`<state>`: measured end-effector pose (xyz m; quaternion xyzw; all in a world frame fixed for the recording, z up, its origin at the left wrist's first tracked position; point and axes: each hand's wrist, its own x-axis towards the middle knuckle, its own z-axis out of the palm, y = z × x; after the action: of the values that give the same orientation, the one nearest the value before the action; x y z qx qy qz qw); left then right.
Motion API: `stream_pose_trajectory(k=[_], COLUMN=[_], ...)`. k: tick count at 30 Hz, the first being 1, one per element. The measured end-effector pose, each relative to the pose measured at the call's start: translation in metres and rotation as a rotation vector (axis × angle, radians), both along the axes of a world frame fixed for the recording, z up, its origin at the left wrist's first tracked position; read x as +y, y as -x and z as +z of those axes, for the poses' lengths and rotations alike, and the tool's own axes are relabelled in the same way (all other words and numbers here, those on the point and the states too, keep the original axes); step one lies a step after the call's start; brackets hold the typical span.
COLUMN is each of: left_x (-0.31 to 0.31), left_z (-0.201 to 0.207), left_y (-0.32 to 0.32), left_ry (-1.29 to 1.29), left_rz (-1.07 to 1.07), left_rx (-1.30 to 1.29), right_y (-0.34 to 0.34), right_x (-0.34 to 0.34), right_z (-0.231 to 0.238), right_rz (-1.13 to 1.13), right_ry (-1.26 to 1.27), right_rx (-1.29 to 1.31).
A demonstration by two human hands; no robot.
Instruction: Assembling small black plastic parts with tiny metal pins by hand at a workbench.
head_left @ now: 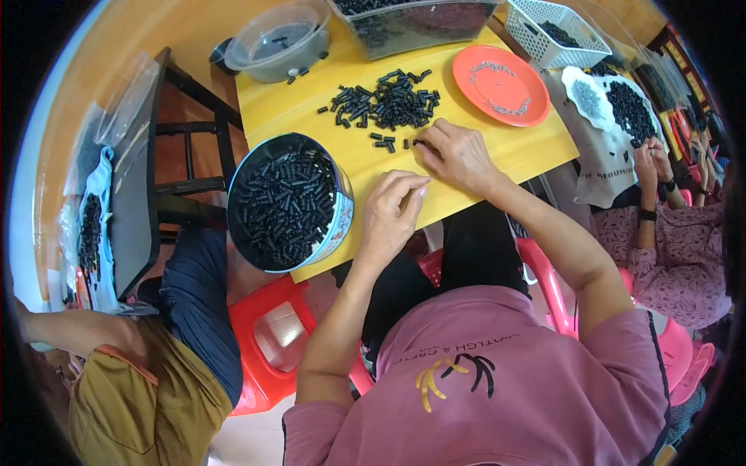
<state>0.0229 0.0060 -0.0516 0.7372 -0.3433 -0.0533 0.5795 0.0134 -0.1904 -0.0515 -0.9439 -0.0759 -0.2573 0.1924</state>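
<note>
A yellow table (482,151) holds a pile of small black tubes (386,101). The right hand (460,155) lies just below the pile, fingertips pinching one tube. The left hand (391,211) hovers near the table edge, fingers curled together; whether it holds anything cannot be told. A round tin (286,202) full of tubes sits left, an orange plate (501,85) right.

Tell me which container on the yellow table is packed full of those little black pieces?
The round blue-rimmed tin at the table's near-left corner. The clear plastic bowl holds only a few, and the orange plate holds small metal bits.
</note>
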Motion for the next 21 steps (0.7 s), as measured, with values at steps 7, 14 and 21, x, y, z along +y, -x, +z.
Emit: stream_pose_trajectory(k=[7, 14, 21], left_x=[-0.0013, -0.0011, -0.0024], left_z=[0.0025, 0.0035, 0.0051], left_y=[-0.0010, -0.0003, 0.0005], left_ry=[-0.010, -0.008, -0.012], left_rz=[0.005, 0.010, 0.031], left_rx=[-0.077, -0.095, -0.174], right_y=[0.0011, 0.0001, -0.0004], right_x=[-0.0007, 0.0014, 0.0011], right_z=[0.0025, 0.0049, 0.0071], right_rz=[0.002, 0.020, 0.017], right_ry=[-0.006, -0.024, -0.051], right_rx=[-0.006, -0.027, -0.009])
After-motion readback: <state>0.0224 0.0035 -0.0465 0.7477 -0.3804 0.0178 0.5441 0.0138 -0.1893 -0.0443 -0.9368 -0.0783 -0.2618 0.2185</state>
